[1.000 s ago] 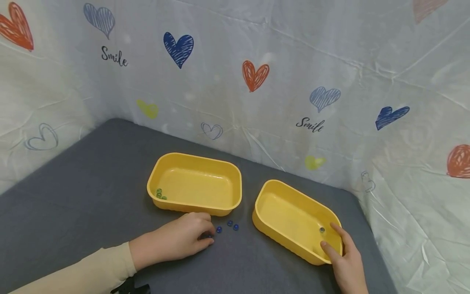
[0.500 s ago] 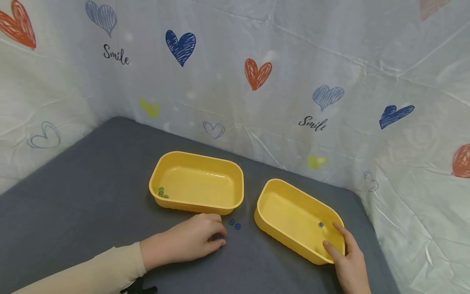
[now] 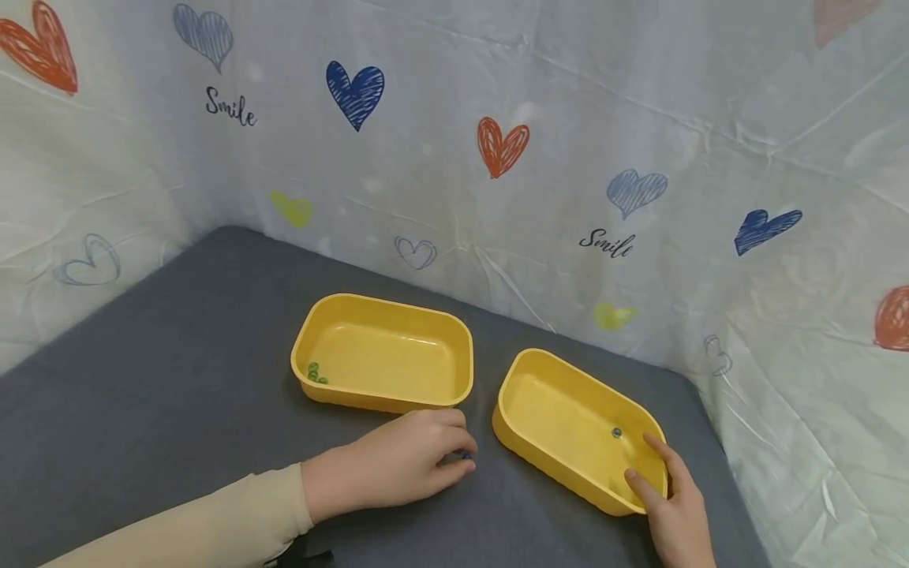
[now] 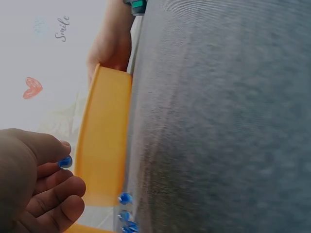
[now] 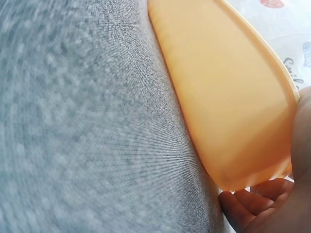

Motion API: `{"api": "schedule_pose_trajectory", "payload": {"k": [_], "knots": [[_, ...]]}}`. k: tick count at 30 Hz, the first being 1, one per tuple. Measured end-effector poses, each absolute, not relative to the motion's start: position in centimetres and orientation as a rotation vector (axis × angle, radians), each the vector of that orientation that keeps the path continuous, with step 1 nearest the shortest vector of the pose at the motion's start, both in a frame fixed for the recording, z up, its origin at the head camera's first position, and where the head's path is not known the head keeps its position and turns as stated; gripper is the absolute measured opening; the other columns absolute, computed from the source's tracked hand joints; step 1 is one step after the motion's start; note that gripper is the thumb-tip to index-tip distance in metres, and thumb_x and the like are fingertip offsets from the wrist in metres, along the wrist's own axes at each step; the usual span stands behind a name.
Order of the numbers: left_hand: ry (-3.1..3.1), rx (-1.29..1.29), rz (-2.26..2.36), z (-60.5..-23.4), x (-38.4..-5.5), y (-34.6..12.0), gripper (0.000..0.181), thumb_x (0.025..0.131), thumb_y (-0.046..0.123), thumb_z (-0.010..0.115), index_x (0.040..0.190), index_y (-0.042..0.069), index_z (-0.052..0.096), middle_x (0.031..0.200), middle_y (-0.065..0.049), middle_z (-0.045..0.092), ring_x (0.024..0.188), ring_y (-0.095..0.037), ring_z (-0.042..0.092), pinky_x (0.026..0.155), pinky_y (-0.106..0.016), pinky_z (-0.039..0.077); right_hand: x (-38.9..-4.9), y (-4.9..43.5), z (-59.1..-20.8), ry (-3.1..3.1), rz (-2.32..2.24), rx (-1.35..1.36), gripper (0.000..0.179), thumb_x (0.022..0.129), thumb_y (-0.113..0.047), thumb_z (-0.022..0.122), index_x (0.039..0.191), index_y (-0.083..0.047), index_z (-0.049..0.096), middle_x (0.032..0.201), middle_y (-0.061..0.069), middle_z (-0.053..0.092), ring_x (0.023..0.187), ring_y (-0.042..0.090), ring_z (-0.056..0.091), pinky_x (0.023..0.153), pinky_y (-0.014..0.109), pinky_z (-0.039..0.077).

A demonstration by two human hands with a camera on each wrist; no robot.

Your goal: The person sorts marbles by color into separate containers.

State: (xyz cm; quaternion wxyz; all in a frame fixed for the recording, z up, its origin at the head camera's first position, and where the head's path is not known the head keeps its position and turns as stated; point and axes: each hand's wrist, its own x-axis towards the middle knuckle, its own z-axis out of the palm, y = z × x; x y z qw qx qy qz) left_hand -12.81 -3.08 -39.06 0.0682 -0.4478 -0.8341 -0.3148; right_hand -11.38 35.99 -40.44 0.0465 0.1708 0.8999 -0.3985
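Observation:
My left hand (image 3: 401, 465) is low over the grey cloth in front of the left yellow bin (image 3: 383, 400). A blue marble (image 4: 64, 161) is pinched between its thumb and fingers. In the left wrist view several blue marbles (image 4: 125, 198) lie on the cloth near the hand; in the head view the hand covers that spot. My right hand (image 3: 676, 505) grips the near right end of the right yellow bin (image 3: 550, 465), thumb over the rim and several fingers curled against the outside. One dark bluish marble (image 3: 616, 432) sits inside that bin.
Several green marbles (image 3: 313, 371) are gathered in the left bin's near left corner. Grey cloth (image 3: 177, 379) covers the table. Behind it hangs a white curtain (image 3: 440, 197) printed with hearts.
My left hand has slid right along the cloth, covering the blue marbles that showed beside it. The marble in the right bin has rolled slightly leftward. My right hand keeps its grip.

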Motion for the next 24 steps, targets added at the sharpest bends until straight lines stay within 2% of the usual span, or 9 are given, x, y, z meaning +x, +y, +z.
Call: {"api": "schedule_pose_trajectory", "payload": {"k": [5, 12, 19, 24], "knots": [[-2.424, -1.342, -0.984, -38.4, -13.1, -2.5, 0.011, 0.096, 0.024, 0.07, 0.104, 0.018, 0.074, 0.087, 0.011, 0.055, 0.068, 0.006, 0.044, 0.061, -0.008, 0.04, -11.4, 36.1, -40.5, 2.737, -1.219, 0.533, 0.09, 0.095, -0.06, 0.057, 0.16, -0.014, 0.016, 0.163, 0.021, 0.01, 0.138, 0.039, 0.021, 0.11, 0.06, 0.025], [-2.392, -1.324, -1.028, -37.5, -13.5, -1.4, 0.011, 0.095, 0.024, 0.071, 0.104, 0.018, 0.074, 0.086, 0.014, 0.051, 0.067, 0.005, 0.043, 0.059, -0.008, 0.039, -11.4, 36.2, -40.7, 2.758, -1.203, 0.514, 0.088, 0.096, -0.055, 0.059, 0.16, -0.013, 0.016, 0.164, 0.018, 0.006, 0.147, 0.042, 0.01, 0.112, 0.063, 0.02], [-2.326, -1.354, -1.047, -35.8, -13.7, 0.6, 0.011, 0.095, 0.02, 0.071, 0.103, 0.014, 0.074, 0.089, 0.009, 0.058, 0.071, 0.004, 0.046, 0.064, -0.005, 0.039, -11.2, 36.1, -40.8, 2.74, -1.227, 0.534, 0.088, 0.095, -0.059, 0.058, 0.16, -0.014, 0.018, 0.162, 0.02, 0.012, 0.138, 0.038, 0.022, 0.109, 0.059, 0.026], [-2.274, -1.359, -1.043, -34.8, -14.2, 2.1, 0.012, 0.095, 0.021, 0.071, 0.103, 0.015, 0.075, 0.089, 0.008, 0.06, 0.07, 0.004, 0.047, 0.064, -0.007, 0.039, -11.2, 36.0, -40.6, 2.787, -1.225, 0.522, 0.084, 0.096, -0.056, 0.058, 0.158, -0.013, 0.022, 0.161, 0.02, 0.016, 0.138, 0.037, 0.023, 0.108, 0.058, 0.027]]}}
